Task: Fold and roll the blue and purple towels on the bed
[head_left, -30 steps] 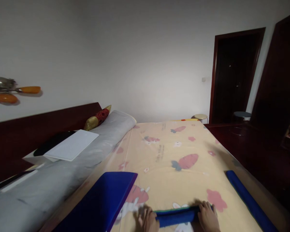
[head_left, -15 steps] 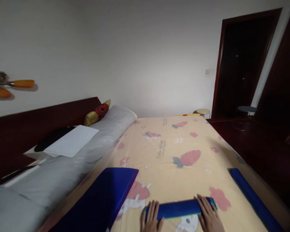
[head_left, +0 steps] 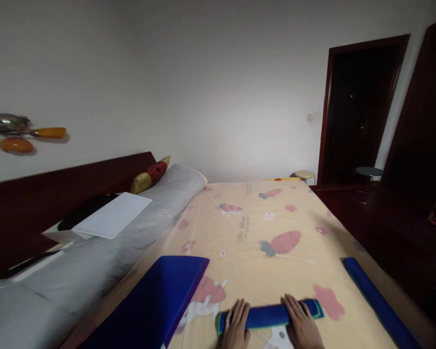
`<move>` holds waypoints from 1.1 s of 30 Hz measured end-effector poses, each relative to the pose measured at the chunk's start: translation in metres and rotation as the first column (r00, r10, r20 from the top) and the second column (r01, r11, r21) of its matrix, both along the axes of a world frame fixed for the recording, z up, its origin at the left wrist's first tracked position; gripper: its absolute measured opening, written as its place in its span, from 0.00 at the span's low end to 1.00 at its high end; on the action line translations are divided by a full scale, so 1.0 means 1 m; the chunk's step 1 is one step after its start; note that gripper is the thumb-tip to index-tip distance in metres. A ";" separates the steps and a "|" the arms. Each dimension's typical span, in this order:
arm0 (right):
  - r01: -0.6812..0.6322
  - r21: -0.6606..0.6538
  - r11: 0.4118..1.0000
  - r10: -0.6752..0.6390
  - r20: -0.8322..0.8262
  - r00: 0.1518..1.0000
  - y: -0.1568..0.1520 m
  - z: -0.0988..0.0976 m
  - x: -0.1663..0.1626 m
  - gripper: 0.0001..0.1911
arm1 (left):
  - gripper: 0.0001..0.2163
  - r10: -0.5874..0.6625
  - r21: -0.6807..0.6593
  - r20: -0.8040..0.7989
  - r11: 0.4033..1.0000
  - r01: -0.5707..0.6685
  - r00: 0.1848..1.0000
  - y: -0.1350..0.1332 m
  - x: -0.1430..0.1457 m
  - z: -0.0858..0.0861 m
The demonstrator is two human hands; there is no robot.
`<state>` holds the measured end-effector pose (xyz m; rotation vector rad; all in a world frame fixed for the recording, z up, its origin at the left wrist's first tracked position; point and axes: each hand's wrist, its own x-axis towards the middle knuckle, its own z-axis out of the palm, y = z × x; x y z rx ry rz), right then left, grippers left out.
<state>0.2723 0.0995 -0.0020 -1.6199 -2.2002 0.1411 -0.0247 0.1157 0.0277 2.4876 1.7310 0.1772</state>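
A blue cloth [head_left: 267, 316] with green edging, folded or rolled into a narrow strip, lies crosswise on the bed in front of me. My left hand [head_left: 237, 324] rests on its left part, fingers laid flat across the top. On the right part lies my right hand [head_left: 301, 320], also with outstretched fingers, just short of the end. Both palms face down. To the left is a flat dark blue folder-like sheet [head_left: 148, 300] with a purple edge. A long blue roll [head_left: 378, 300] stretches along the bed's right side.
The bed's yellow sheet [head_left: 247, 271] has carrot and rabbit prints. Along the headboard [head_left: 76, 189] runs a grey bolster [head_left: 131, 252] with a white board [head_left: 112, 215] on it and a red-gold cushion [head_left: 150, 174] behind. Stools [head_left: 369, 171] stand near the dark door [head_left: 363, 116].
My hands have shifted inward along the cloth strip, so more of both its ends shows. The camera has tilted up slightly. The other things on the bed stay put.
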 end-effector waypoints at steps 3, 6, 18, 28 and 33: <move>-0.107 -0.028 0.994 0.104 -0.074 0.992 -0.005 0.007 0.028 0.34 | 0.31 0.062 -0.068 -0.028 0.996 -0.063 0.998 -0.002 -0.029 0.004; -0.095 0.012 0.995 0.096 -0.085 0.992 -0.006 0.002 0.051 0.31 | 0.29 0.159 -0.054 -0.078 0.985 -0.163 0.984 -0.005 -0.051 0.008; -0.111 0.223 0.968 0.095 0.085 0.992 -0.013 0.002 0.066 0.24 | 0.28 0.148 -0.069 -0.154 0.985 -0.160 0.977 -0.027 -0.050 0.048; -0.095 -0.031 0.995 0.093 -0.061 0.994 -0.049 0.156 0.084 0.31 | 0.29 0.127 -0.128 -0.159 0.981 -0.148 0.979 -0.051 -0.051 0.042; -0.318 -0.004 0.948 0.313 -0.168 0.935 -0.060 0.314 0.065 0.30 | 0.26 0.185 -0.133 -0.076 0.972 -0.194 0.980 -0.059 0.004 0.052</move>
